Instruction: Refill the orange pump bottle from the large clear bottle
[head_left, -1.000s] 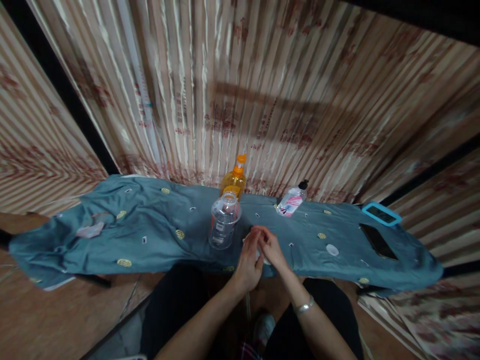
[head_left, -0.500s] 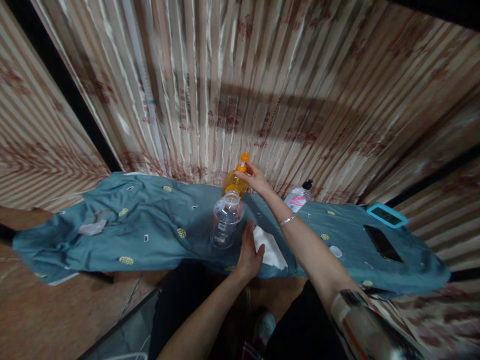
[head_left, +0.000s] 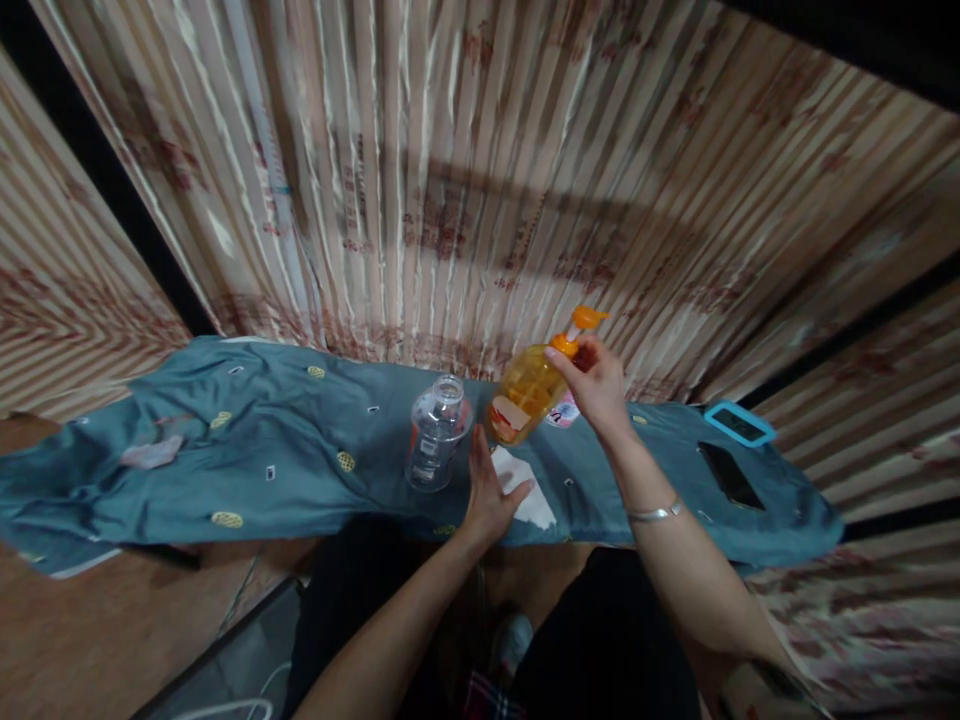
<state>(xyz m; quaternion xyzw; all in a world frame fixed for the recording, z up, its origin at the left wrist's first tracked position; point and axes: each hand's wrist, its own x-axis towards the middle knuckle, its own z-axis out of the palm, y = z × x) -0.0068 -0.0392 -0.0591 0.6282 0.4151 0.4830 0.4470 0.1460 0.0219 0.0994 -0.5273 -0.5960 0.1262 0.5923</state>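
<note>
The left hand (head_left: 493, 490), extended with its thumb parted over the white paper (head_left: 537, 505), perhaps steadies it. Just beside, 1 clear bottle (head_left: 433, 445) stands upright, resting on its base. Farther, the right hand (head_left: 594, 384) grips the amber pump bottle (head_left: 529, 388), tilted over the tabletop (head_left: 292, 425), near its neck, where narrowness likely eases holding.

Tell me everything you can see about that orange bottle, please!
The orange bottle looks like see-through plastic, amber-coloured, with a pale and red label low on its body. On top is an orange pump with a pale stem. It tilts, top leaning toward the picture's right, gripped near the neck by the right hand. Its base is close to the left hand; whether they touch, or the base meets the cloth, I can't tell.
</note>
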